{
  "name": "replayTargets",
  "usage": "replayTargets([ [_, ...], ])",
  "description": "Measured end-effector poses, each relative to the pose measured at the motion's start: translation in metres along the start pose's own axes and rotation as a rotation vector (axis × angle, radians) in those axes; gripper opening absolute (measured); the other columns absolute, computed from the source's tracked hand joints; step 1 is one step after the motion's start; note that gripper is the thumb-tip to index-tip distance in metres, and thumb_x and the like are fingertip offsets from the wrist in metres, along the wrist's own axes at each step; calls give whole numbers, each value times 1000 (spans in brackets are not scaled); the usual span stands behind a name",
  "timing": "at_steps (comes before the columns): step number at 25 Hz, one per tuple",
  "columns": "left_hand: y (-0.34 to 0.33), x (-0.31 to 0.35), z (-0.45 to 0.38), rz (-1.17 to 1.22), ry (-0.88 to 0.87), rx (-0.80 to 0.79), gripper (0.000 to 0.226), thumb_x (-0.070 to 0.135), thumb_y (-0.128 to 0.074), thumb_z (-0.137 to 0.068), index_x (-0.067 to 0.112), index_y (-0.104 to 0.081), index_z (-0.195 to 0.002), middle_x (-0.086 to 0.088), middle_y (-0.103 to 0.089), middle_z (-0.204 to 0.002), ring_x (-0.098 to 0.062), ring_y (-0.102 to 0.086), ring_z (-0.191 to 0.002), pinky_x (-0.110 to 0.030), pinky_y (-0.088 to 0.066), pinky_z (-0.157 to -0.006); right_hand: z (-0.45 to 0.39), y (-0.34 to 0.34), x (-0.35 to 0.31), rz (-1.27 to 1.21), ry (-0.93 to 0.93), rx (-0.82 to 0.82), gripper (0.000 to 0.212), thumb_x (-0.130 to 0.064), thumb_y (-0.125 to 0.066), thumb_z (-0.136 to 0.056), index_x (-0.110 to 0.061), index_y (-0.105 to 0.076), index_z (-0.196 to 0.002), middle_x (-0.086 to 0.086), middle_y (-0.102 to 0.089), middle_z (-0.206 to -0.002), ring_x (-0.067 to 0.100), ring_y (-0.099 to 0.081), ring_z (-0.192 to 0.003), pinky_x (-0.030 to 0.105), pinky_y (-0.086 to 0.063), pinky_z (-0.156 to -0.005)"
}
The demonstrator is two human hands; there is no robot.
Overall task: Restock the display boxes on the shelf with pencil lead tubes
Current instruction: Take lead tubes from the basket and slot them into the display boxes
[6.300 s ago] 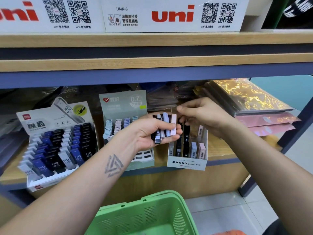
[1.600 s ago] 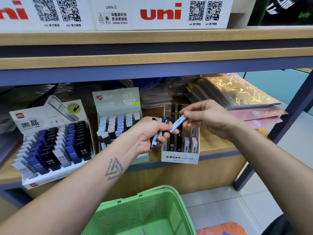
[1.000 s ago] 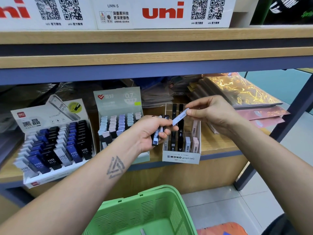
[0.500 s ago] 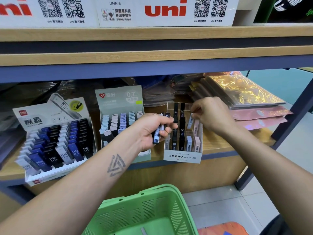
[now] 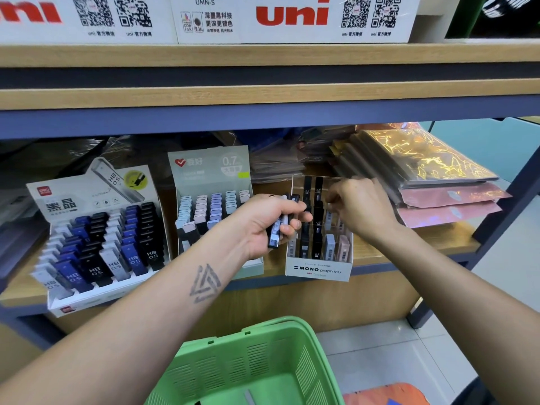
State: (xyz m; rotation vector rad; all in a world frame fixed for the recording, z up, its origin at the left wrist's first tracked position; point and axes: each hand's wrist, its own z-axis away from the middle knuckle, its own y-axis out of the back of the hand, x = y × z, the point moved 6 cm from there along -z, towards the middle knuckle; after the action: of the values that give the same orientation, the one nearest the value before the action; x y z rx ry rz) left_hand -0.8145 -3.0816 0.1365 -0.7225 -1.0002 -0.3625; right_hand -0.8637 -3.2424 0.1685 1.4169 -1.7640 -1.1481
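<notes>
pencil lead tubes (image 5: 278, 229) sit bunched in the left hand (image 5: 263, 226), fingers curled round a small handful of dark and pale cases that point down and slightly toward the camera, just in front of the mono display box (image 5: 319, 267). the left forearm reaches up from the lower left, a triangle tattoo (image 5: 205, 283) showing on its inner side, wrist turned so the thumb side faces the shelf.

the right hand (image 5: 361, 210) hangs over the right half of the mono display box, knuckles up, fingers bent down into the rear compartments; whether it pinches a tube there cannot be told, since the fingertips are hidden behind the hand. the right forearm comes in from the lower right, crossing the front edge of the wooden shelf (image 5: 409, 244).

more tubes stand upright in the box's rows: black ones to the left and centre, pale blue and pink ones along the right. to its left stands a grey-green 0.7 display box (image 5: 209, 168) with pastel tubes, partly behind the left wrist, and further left a white hb 0.5 display box (image 5: 87, 194) filled with blue, black and white tubes. glossy wrapped packets (image 5: 423, 165) are stacked at the right of the shelf. a green basket (image 5: 251, 363) sits below the arms, and white uni cartons (image 5: 292, 19) line the shelf above.
</notes>
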Motion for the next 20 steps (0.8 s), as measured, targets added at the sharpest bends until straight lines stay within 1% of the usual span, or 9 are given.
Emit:
replayTargets([
  [3,1,-1,-1,1,5,-4,18,-3,-57,-96,-1,-52,-114,-18,-65,-81,-10,-49,-45,-14,-37,-35,2,-4,-3,61,47,52,12,-10,-73,-85,-21,-77,-83,-1,-70,-95,27,-58,-96,38,-40,-75],
  [5,2,-2,-2,-1,12,-6,18,-2,-57,-96,-1,-53,-113,-18,-65,-81,-10,-49,-45,-15,-37,-35,4,-4,-3,105,57,78,11,-8,-73,-83,-18,-77,-82,1,-68,-96,27,-58,-94,41,-46,-74],
  [6,2,-3,-2,-1,15,-7,17,-2,-57,-96,-1,-53,-113,-18,-65,-82,-10,-49,-45,-15,-37,-34,4,-4,-2,114,54,84,11,-7,-74,-83,-17,-77,-82,1,-68,-95,27,-58,-94,41,-46,-74],
  [7,2,-4,-2,-1,18,-9,17,-2,-57,-96,-1,-53,-113,-18,-65,-82,-9,-49,-45,-15,-37,-34,4,-3,-1,115,51,81,12,-7,-73,-83,-18,-77,-84,1,-68,-95,28,-58,-94,41,-45,-74],
  [10,3,-4,-2,-8,20,-8,17,-1,-58,-96,-1,-54,-113,-18,-66,-83,-9,-49,-46,-15,-38,-35,5,-4,-4,135,71,29,22,-8,-68,-84,-23,-75,-97,0,-71,-98,28,-60,-100,40,-41,-78],
  [12,3,-4,-2,-4,21,-9,17,-1,-58,-96,-1,-54,-113,-19,-66,-84,-10,-50,-46,-15,-38,-35,5,-3,-7,179,91,18,25,-9,-69,-82,-25,-76,-100,-2,-70,-101,26,-58,-103,40,-40,-80],
  [15,3,-4,-3,-6,23,-9,18,-1,-59,-96,-1,-54,-113,-19,-66,-84,-10,-50,-46,-15,-39,-35,5,-2,-9,216,110,42,23,-8,-72,-79,-25,-76,-95,-3,-68,-101,24,-57,-101,40,-39,-78],
  [18,3,-5,-3,-4,24,-10,18,-1,-59,-96,-1,-54,-113,-19,-66,-84,-10,-50,-47,-15,-39,-35,5,-1,-9,236,119,50,17,-8,-73,-78,-24,-70,-82,-4,-69,-88,22,-57,-95,38,-36,-79],
  [20,4,-4,-2,2,24,-9,19,-1,-59,-95,-1,-54,-114,-18,-66,-83,-10,-49,-48,-15,-38,-36,4,-2,-6,177,86,40,19,-5,-70,-78,-24,-67,-76,-4,-68,-80,22,-58,-92,39,-33,-81],
])
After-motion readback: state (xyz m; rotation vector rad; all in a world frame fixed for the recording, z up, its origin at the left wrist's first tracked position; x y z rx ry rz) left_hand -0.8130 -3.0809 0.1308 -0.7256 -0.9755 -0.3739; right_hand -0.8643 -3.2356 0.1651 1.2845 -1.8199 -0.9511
